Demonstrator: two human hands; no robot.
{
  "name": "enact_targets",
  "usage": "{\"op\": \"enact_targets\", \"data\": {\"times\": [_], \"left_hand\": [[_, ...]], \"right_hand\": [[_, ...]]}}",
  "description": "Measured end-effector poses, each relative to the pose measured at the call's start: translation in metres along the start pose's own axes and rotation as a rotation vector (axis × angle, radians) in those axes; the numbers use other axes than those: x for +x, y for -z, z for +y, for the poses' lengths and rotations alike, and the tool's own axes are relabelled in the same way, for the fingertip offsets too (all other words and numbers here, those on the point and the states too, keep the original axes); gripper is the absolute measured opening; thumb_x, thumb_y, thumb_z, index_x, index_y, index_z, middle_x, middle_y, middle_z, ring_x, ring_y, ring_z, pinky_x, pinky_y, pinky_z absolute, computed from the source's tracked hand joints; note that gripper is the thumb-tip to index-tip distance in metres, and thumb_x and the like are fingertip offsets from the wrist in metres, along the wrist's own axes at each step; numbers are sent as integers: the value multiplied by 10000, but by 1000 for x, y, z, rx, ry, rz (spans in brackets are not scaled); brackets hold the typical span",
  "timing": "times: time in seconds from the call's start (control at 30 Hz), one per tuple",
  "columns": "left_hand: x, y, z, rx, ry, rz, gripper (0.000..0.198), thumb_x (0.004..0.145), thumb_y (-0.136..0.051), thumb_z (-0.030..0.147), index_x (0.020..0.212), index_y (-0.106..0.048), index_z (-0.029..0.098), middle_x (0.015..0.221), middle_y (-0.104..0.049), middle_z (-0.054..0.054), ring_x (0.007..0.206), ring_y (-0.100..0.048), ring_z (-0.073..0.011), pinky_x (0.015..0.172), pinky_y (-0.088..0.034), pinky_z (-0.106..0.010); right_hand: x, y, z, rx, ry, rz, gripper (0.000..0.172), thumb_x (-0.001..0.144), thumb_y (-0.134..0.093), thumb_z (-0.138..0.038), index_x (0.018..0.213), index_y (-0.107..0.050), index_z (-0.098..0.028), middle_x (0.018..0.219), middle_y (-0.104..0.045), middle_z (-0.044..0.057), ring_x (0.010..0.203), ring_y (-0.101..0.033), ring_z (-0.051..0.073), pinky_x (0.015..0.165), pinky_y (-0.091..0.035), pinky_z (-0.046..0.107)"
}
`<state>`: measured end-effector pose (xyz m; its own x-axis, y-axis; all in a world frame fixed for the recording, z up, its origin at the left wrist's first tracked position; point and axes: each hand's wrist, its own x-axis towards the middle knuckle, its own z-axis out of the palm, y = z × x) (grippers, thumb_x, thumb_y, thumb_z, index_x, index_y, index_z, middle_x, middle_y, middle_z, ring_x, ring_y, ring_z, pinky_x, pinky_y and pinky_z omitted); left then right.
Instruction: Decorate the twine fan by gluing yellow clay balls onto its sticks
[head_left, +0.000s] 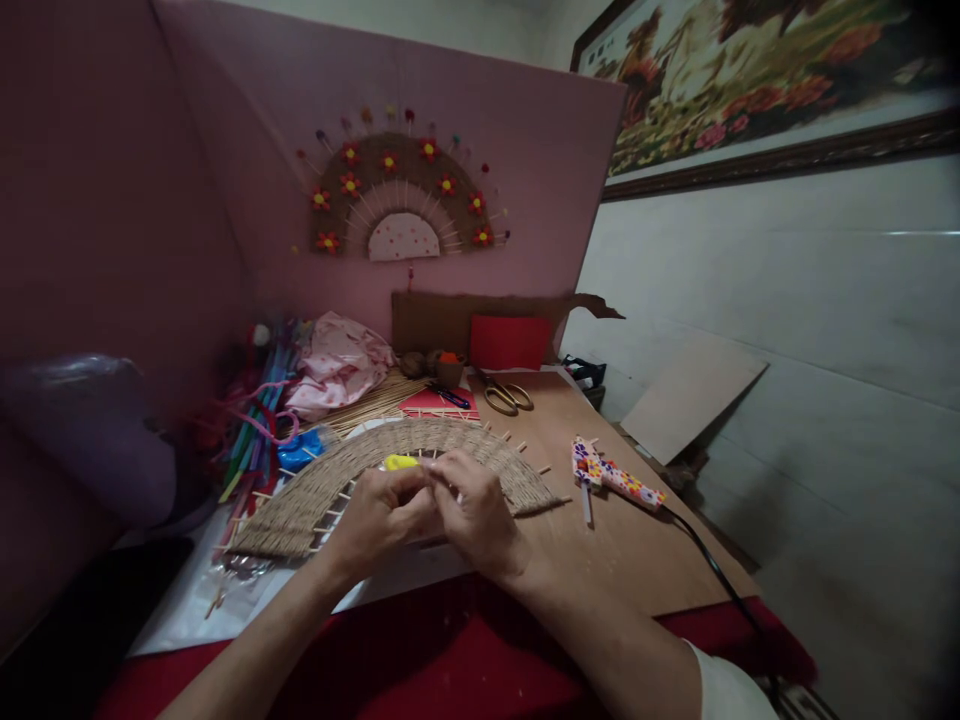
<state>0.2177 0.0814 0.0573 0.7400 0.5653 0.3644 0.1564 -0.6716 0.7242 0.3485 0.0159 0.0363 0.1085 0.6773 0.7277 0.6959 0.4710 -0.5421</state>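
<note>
My left hand (381, 516) and my right hand (477, 510) meet at the fingertips, both closed in a pinch. Whatever sits between the fingers is too small or too hidden to name. Just beyond my left fingers shows a bright yellow soft-looking lump (401, 462); whether they touch it I cannot tell. Behind and below the hands lies a half-ring fan shape woven from brown twine (300, 500), with thin wooden sticks poking out along its edges. The hands cover part of its inner edge.
On the brown board (622, 560) lie a flowered glue gun (615, 480) with a black cord and gold-handled scissors (508, 397). A blue packet (300, 450), pipe cleaners (262, 420) and pink dotted cloth (341, 365) are at left. A flower-decorated fan (388, 175) hangs on the pink panel.
</note>
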Motion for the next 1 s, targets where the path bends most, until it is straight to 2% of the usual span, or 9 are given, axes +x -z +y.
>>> {"op": "enact_targets", "data": {"times": [0.03, 0.1, 0.2, 0.23, 0.3, 0.37, 0.43, 0.8, 1.0], "left_hand": [[-1, 1, 1, 31, -20, 51, 335, 824, -477, 297, 519, -498, 159, 468, -363, 56, 461, -318, -73, 460, -258, -204], [-1, 5, 1, 80, -18, 268, 348, 830, -521, 328, 526, -513, 160, 472, -379, 51, 465, -339, -76, 469, -278, -206], [2, 11, -2, -5, 84, 582, 234, 792, -601, 399, 774, -614, 166, 665, -539, 12, 603, -486, -109, 548, -382, -202], [3, 13, -3, -113, 142, 578, 274, 776, -619, 426, 880, -611, 173, 761, -577, -7, 666, -530, -125, 577, -418, -208], [6, 13, -6, -428, 261, 395, 395, 761, -619, 488, 1007, -567, 184, 871, -604, -34, 710, -585, -148, 577, -469, -231], [7, 11, -7, -717, 347, 175, 412, 770, -596, 522, 999, -533, 186, 840, -617, -34, 618, -599, -139, 509, -477, -236], [7, 8, -7, -864, 372, 81, 375, 774, -600, 514, 924, -517, 180, 741, -616, -12, 499, -568, -112, 429, -442, -209], [6, 0, -11, -921, 357, 280, 363, 697, -710, 457, 781, -525, 156, 567, -586, 36, 351, -480, -51, 320, -370, -137], [8, 0, -3, -937, 425, 281, 393, 662, -731, 456, 805, -523, 155, 574, -606, 19, 323, -471, -60, 284, -344, -141]], "right_hand": [[2, 0, 1, 55, -23, 33, 241, 848, -458, -96, 929, -677, -157, 811, -614, 60, 782, -579, 168, 716, -471, 277], [6, 2, 3, 171, -93, 84, 202, 850, -486, -130, 796, -678, -164, 694, -572, 26, 667, -556, 144, 628, -462, 259], [10, 3, 5, 393, -232, 98, 220, 855, -515, -198, 703, -669, -160, 611, -502, -7, 519, -494, 102, 484, -430, 221], [11, 3, 5, 457, -266, 93, 218, 850, -525, -215, 703, -676, -160, 604, -494, -11, 492, -482, 93, 449, -419, 211], [11, 3, 5, 542, -314, 90, 199, 834, -544, -234, 729, -698, -161, 598, -492, -17, 462, -475, 82, 410, -407, 199], [11, 3, 5, 592, -338, 90, 172, 806, -560, -222, 758, -716, -169, 585, -491, -25, 450, -476, 76, 402, -406, 193], [11, 3, 6, 646, -353, 87, 151, 765, -574, -190, 765, -725, -179, 567, -489, -35, 443, -477, 72, 404, -407, 190], [7, -3, 3, 765, -386, 14, 87, 728, -603, -175, 653, -646, -173, 555, -513, -40, 475, -483, 78, 443, -437, 189], [7, -2, 3, 671, -443, 66, 115, 787, -591, -244, 754, -665, -162, 522, -511, -43, 427, -473, 71, 435, -409, 193]]}}
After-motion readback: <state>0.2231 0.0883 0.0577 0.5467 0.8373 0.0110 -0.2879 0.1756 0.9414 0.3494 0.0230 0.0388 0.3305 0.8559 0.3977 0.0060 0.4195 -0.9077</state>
